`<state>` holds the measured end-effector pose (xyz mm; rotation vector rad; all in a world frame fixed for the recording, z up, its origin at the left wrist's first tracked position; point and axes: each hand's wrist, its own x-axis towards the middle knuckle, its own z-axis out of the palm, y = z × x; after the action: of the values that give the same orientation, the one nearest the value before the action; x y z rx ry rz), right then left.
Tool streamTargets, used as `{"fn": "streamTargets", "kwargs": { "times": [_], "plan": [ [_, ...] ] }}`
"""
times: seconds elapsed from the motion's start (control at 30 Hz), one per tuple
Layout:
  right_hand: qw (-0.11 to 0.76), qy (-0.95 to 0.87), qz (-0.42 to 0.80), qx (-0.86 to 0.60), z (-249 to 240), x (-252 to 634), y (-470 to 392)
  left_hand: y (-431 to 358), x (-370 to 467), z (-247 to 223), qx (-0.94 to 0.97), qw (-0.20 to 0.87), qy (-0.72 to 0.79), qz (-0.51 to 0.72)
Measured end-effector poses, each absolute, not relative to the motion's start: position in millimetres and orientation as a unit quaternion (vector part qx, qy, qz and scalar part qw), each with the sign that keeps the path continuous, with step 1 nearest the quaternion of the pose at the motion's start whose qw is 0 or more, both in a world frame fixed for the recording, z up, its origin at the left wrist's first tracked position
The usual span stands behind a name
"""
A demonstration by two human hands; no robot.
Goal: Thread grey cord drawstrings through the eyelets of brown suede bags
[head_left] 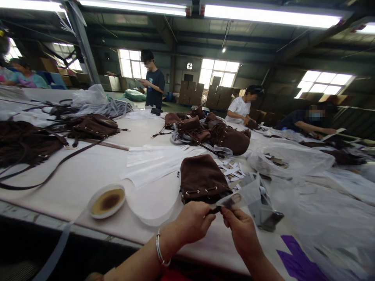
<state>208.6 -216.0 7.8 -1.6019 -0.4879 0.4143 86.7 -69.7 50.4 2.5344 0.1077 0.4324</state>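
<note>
In the head view a dark brown drawstring bag (205, 177) with metal eyelets lies on the table just beyond my hands. My left hand (195, 221), with a bangle on the wrist, is closed in a pinch on a short dark strap (216, 209) near the bag's eyelet edge. Thumb and fingers of my right hand (241, 228) pinch the strap's other side, where a translucent plastic strip (246, 196) overlaps it. Whether the strap joins the bag is hidden. A grey tape dispenser (263, 210) stands right of my right hand.
A white dish (106, 201) of brownish liquid sits near the table edge. White sheets (155, 203) lie left of the bag. Brown bags (228, 136) are piled behind, others (90, 127) at left. Plastic bags (293, 158) and purple material (301, 259) lie right. Several people work around.
</note>
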Motion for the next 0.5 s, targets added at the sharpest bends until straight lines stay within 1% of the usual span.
{"fn": "streamTargets", "kwargs": {
  "times": [0.1, 0.23, 0.37, 0.5],
  "plan": [
    [0.632, -0.222, 0.184, -0.72, 9, 210, -215, -65, 83, 41, 0.952, 0.247, 0.062, 0.167],
    [0.608, -0.237, 0.192, -0.733, 8, 208, -214, -66, 83, 37, 0.943, 0.268, 0.065, 0.186],
    [0.56, -0.278, 0.185, -0.758, 4, 205, -216, -71, 86, 46, 0.909, 0.36, 0.101, 0.184],
    [0.537, -0.322, 0.235, -0.744, 3, 204, -219, -72, 89, 50, 0.858, 0.492, 0.069, 0.13]
  ]
}}
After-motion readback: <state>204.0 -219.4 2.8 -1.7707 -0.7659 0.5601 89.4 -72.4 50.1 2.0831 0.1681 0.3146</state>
